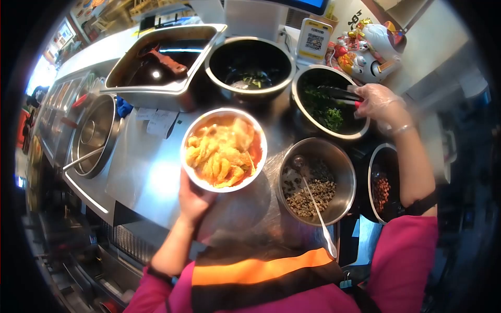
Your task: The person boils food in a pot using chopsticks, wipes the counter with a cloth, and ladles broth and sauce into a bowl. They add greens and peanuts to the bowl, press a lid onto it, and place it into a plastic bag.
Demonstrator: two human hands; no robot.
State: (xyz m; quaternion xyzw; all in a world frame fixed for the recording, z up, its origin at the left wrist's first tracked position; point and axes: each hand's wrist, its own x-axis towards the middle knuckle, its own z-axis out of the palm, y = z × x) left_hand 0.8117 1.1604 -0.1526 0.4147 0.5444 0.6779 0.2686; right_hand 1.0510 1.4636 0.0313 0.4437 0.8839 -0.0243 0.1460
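Observation:
My left hand (194, 198) grips a white bowl (186, 172) from below and its near left side, holding it above the steel counter. Yellow, folded pieces of food (222, 156) fill the bowl, with reddish broth at the edge. In a thin clear glove, my right hand (380, 104) is closed on tongs (342, 94) with dark arms and a bit of red. The tongs reach into a dark bowl (300, 112) of chopped green herbs (330, 116). Whether their tips pinch any herbs I cannot make out.
Nearby stand a steel pot (350, 193) of chopped brown topping with a ladle (315, 206), a bowl of peanuts (382, 190), a dark bowl (250, 62) with some greens, and a deep steel tray (151, 93) of dark liquid. A QR-code sign (314, 40) and lucky-cat figurines (368, 52) stand behind.

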